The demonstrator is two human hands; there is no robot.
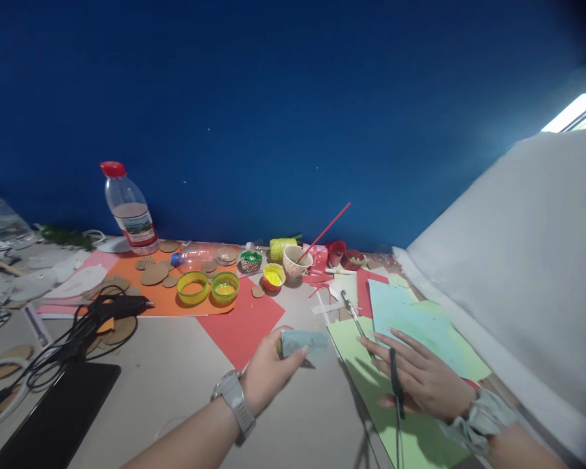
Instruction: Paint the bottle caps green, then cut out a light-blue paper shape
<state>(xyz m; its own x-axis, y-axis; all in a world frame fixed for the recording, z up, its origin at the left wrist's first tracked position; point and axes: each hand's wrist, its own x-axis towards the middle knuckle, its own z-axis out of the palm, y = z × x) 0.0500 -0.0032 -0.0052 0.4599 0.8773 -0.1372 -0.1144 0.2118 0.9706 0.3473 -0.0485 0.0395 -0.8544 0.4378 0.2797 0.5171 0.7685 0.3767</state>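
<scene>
My left hand (269,368), with a grey watch on the wrist, is closed round a small light-blue-wrapped cylinder (295,342) held just above the table. Its right end looks clear and blurred, and some yellow shows at its left end. My right hand (420,374) is stretched out flat with fingers apart over a light green sheet (359,352). Its fingertips lie by a slim silver pen-like tool (352,312); whether they touch cannot be told. A dark strip with a thin cord (397,384) crosses in front of that palm, not gripped.
Orange paper (161,303) and red paper (244,319) bear cardboard discs and yellow-green rings (192,288). Behind stand a cup with a red stick (297,264) and a red-capped bottle (134,218). At left lie a glue gun (122,304) and black phone (63,417). A blue wall closes the back.
</scene>
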